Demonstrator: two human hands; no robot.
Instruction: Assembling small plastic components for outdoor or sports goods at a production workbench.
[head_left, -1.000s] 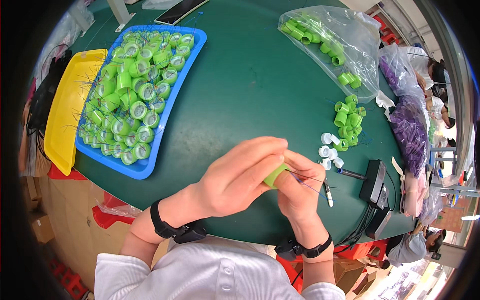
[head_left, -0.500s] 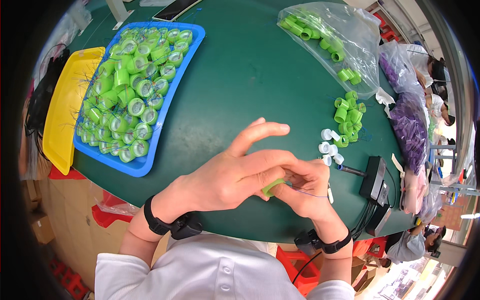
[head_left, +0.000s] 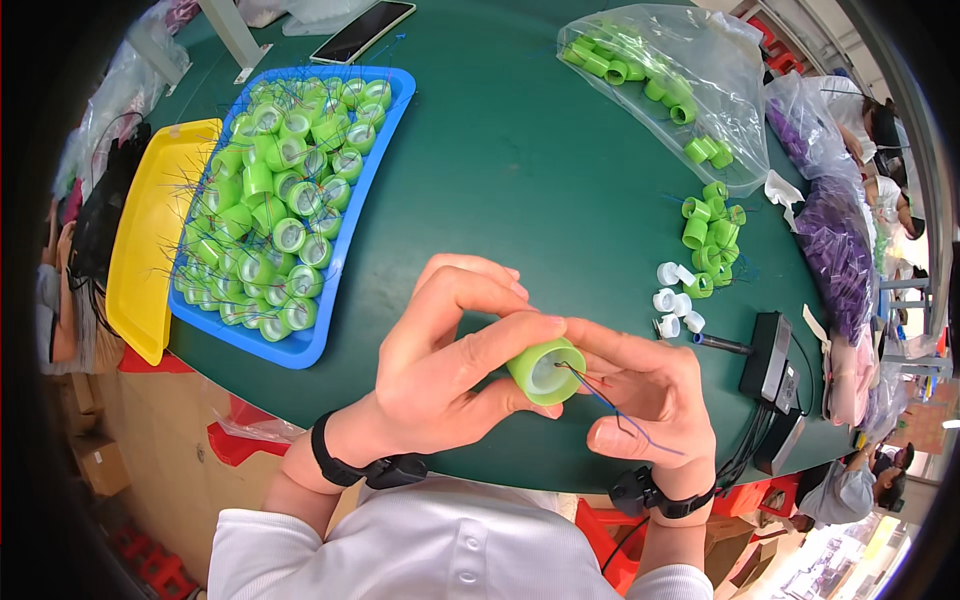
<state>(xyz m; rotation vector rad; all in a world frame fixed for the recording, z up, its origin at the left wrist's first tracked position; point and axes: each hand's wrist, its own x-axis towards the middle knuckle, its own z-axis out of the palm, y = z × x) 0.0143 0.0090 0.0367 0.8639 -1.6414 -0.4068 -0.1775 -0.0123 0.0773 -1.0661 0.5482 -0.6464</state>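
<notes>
In front of my body, my left hand (head_left: pixel 455 365) pinches a short green plastic cylinder (head_left: pixel 540 366) between thumb and fingers. Its open end faces right, showing a whitish insert inside. Thin wires (head_left: pixel 612 404), blue, red and dark, come out of that opening toward my right palm. Close on the right, my right hand (head_left: pixel 655 390) has its thumb apart and its fingers stretched, the fingertips at the cylinder's upper right edge. Several similar green cylinders with wires (head_left: pixel 290 235) fill a blue tray (head_left: pixel 345 265) at left.
A yellow tray (head_left: pixel 140 300) lies left of the blue one. At right are loose green cylinders (head_left: pixel 697 232), small white caps (head_left: pixel 668 300), a dark pen-like tool (head_left: pixel 722 344) and a black box (head_left: pixel 766 355). Farther back lie a clear bag (head_left: pixel 720 90) of green cylinders and a phone (head_left: pixel 362 32).
The green cylinder has turned so its open end and wires show. My right hand has drawn back and opened, its thumb now apart. The whole view has shifted slightly.
</notes>
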